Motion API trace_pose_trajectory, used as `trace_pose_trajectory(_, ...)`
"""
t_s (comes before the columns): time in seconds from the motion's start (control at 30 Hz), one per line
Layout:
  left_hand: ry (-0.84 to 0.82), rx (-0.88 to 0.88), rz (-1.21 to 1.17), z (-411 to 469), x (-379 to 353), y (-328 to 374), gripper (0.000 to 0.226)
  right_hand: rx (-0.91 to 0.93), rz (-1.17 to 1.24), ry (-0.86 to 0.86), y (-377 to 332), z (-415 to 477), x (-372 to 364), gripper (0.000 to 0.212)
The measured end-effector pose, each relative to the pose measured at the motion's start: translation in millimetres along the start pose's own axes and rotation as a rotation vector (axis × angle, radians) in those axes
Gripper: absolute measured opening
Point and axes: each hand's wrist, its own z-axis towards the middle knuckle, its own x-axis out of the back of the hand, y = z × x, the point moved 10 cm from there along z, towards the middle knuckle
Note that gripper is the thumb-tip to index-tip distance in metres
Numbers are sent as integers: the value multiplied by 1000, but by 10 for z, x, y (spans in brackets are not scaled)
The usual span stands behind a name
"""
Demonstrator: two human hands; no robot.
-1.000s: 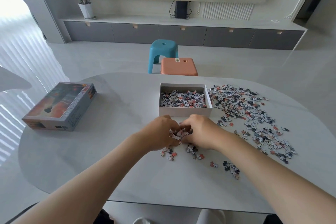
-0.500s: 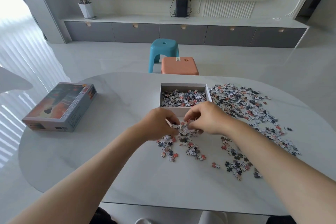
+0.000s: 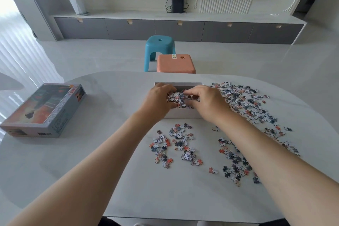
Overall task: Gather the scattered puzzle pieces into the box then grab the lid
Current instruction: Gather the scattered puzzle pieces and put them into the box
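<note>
The open white box (image 3: 180,113) stands at the table's far middle. Both hands hover over it, cupped around a handful of puzzle pieces (image 3: 177,98). My left hand (image 3: 157,100) holds the heap from the left and my right hand (image 3: 207,102) holds it from the right. Most of the box's inside is hidden by my hands. Loose pieces lie in a patch (image 3: 176,143) in front of the box, and a wide spread of pieces (image 3: 245,104) runs along the right. The printed lid (image 3: 45,109) lies at the table's left edge.
The table (image 3: 110,152) is pale grey and oval, with its rounded edges close to the lid and the right-hand pieces. A teal stool (image 3: 159,47) and an orange stool (image 3: 176,63) stand behind the table's far edge.
Both hands rose from the table in front of the box with a scoop of pieces and moved forward over the box. More pieces show on the table where my hands were.
</note>
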Motion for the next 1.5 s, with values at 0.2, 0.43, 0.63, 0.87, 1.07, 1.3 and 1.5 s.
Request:
trace_pose_trajectory(0.2,7,-95,16,-128,122,85,34,64,12,15,-53,-42,89,21)
trace_pose_trajectory(0.43,-190,-225,139,-567,67,149,11,113,-23,-318,-332,-383,-239,20)
trace_pose_trajectory(0.63,-502,-152,297,-954,-200,-173,70,70,-275,-527,-208,-688,-699,51)
trace_pose_trajectory(0.87,-497,-168,108,-1047,-203,-85,54,108,-124,-540,-361,-748,-614,37)
trace_pose_trajectory(1.07,-546,-49,172,-1039,-64,-313,83,-68,-305,-644,-79,-861,-541,86)
trace_pose_trajectory(1.3,-512,-50,123,-1037,-232,-149,52,-99,-167,-544,-143,-803,-656,69)
trace_pose_trajectory(1.5,-559,-31,166,-1018,-233,-199,63,-152,-180,-593,-128,-792,-661,88)
